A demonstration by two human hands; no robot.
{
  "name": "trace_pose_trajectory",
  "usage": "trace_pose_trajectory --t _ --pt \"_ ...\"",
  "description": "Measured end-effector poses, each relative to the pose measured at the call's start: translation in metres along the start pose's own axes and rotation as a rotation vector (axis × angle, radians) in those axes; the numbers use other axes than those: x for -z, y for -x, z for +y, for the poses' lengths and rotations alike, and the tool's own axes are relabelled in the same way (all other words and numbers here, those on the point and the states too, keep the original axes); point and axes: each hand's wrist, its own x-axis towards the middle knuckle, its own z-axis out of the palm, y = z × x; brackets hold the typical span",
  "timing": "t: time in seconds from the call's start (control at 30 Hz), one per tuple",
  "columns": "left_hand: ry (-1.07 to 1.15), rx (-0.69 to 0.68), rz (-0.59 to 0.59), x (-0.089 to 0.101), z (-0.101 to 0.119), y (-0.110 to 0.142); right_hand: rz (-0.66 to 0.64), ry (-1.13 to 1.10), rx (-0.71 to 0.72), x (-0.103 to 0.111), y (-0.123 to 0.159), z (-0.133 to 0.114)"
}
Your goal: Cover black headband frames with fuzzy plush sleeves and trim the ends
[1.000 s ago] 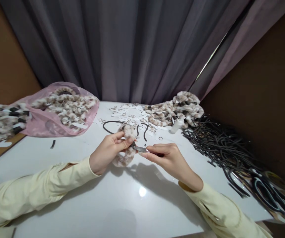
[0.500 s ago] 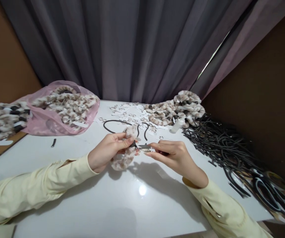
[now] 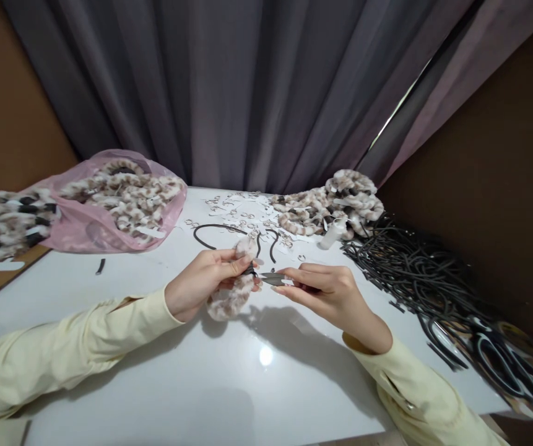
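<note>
My left hand [image 3: 208,274] pinches a fluffy white-and-brown fur loop [image 3: 229,303] above the white table. A black band [image 3: 250,271] is wrapped around the loop by my left fingertips. My right hand [image 3: 329,286], fingers closed, grips small thread snips [image 3: 273,279] whose blades point left at the band. The blade tips sit just right of the band; whether they touch anything is too small to tell. Behind the loop lie a curved black cord [image 3: 205,230] and a shorter black cord piece [image 3: 273,246].
A pink bag [image 3: 78,232] of fur loops stands at left. Small rings and white tags [image 3: 241,210] are scattered at the back, near more fur loops [image 3: 352,192] and a small clear bottle [image 3: 333,234]. Black cords [image 3: 415,266] and large scissors [image 3: 498,359] lie at right.
The snips have drawn slightly right, away from the black band, and their blades look closer together. My left hand and the fur loop have barely moved.
</note>
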Motion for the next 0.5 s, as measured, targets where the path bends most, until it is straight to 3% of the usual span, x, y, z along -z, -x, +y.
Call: trace_pose_trajectory --t 0.5 --pt "-0.008 -0.011 -0.011 -0.0005 -0.0013 0.0004 -0.012 -0.044 0.024 -0.0036 -0.0011 -0.0028"
